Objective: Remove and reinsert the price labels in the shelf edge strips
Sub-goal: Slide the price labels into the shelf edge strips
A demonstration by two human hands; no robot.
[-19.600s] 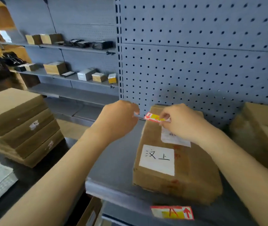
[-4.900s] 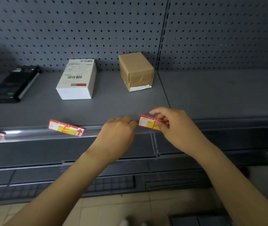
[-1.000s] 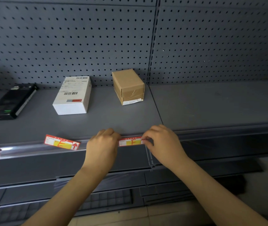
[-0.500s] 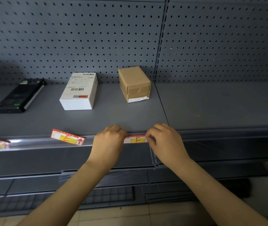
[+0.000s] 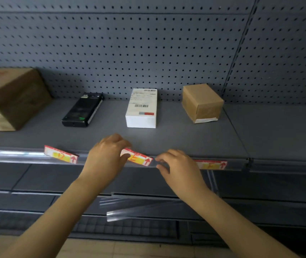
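Note:
Three red-and-yellow price labels sit along the clear shelf edge strip point(image 5: 18, 155). The middle label point(image 5: 139, 158) tilts up out of the strip, and my left hand point(image 5: 105, 159) pinches its left end. My right hand point(image 5: 180, 170) hovers by that label's right end, fingertips slightly apart at the strip and holding nothing. The right label point(image 5: 212, 164) lies flat in the strip beside my right wrist. The left label point(image 5: 61, 156) leans out at an angle.
On the grey shelf point(image 5: 185, 138) stand a small brown box point(image 5: 202, 102), a white box point(image 5: 142, 108), a black device point(image 5: 82, 109) and a large cardboard box point(image 5: 9, 97) at far left. Loose clear strips point(image 5: 139, 207) lie on the lower shelf. Pegboard backs the shelf.
Both hands have moved left, off the label now lying in the strip at the right, to the tilted middle label. My left hand has taken hold of it. The view has panned left.

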